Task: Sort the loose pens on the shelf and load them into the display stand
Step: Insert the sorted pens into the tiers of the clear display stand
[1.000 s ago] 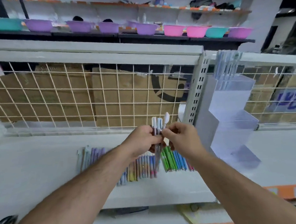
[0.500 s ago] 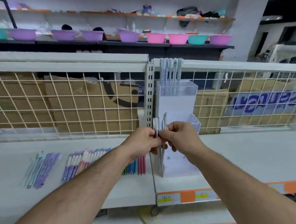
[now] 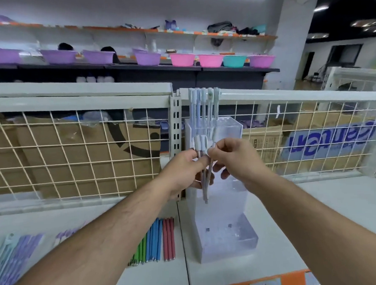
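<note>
Two grips pinch | left hand point(image 3: 181, 172) | right hand point(image 3: 235, 159) | pens point(image 3: 205, 191) pale, white-capped (upright)

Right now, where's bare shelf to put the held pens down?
Free: shelf right of the stand, out to the mesh; also the front strip below the coloured pens. Crowded: left of the stand, rows lie across to the purple pens.

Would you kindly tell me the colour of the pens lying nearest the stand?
Pinkish red pens, seen in the head view.
</note>
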`<state>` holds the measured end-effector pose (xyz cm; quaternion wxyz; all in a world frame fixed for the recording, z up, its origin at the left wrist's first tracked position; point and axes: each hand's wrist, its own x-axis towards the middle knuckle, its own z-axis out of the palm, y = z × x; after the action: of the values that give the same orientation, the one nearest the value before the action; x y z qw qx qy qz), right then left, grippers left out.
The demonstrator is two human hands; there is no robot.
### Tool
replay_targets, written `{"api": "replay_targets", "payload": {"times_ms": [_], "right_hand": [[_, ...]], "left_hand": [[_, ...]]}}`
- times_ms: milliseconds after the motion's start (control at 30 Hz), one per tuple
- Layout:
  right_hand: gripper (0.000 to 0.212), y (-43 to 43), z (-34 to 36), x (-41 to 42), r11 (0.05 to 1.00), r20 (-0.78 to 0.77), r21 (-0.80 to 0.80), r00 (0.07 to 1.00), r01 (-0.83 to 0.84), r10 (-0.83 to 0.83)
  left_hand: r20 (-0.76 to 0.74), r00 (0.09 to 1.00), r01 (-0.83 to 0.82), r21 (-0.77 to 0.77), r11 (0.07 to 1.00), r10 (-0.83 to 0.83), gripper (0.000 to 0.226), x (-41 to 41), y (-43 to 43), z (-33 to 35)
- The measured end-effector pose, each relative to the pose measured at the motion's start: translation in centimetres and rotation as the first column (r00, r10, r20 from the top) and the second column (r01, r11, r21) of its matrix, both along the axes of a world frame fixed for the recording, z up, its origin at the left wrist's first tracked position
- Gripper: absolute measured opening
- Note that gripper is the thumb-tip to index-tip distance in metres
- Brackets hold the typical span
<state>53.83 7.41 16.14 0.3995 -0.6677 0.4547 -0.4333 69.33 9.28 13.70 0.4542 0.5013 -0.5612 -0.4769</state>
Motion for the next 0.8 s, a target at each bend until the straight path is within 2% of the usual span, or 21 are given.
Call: {"api": "replay_targets", "payload": {"times_ms": [133,267,567,800], "right_hand": [[0.018,-2.3,2.1,-0.2,0.999,0.012,-0.034,0.999,0.041,-0.041],[0.015,-4.8,4.7,-0.2,0.987,-0.039,-0.125,0.994,0.1,-0.106],[0.012,-9.1,9.4,1.4,0.948,-0.056,-0.298,0.99,0.108,-0.13],[0.016,-10.8,8.6,2.9,0.931,-0.191,-0.361,0.973,0.055,-0.131]], "left_hand": [[-0.064,0.993,-0.103,-0.006,0.995,0.102,0.02,-0.1,-1.9,0.3],[-0.094,0.974,-0.208,-0.013,0.978,0.206,0.023,-0.4,-3.4,0.4],[-0.137,0.959,-0.246,0.034,0.969,0.249,0.021,-1.1,-3.9,0.3],[-0.132,0.94,-0.313,0.029,0.949,0.314,0.019,-1.4,-3.9,-0.4]]}}
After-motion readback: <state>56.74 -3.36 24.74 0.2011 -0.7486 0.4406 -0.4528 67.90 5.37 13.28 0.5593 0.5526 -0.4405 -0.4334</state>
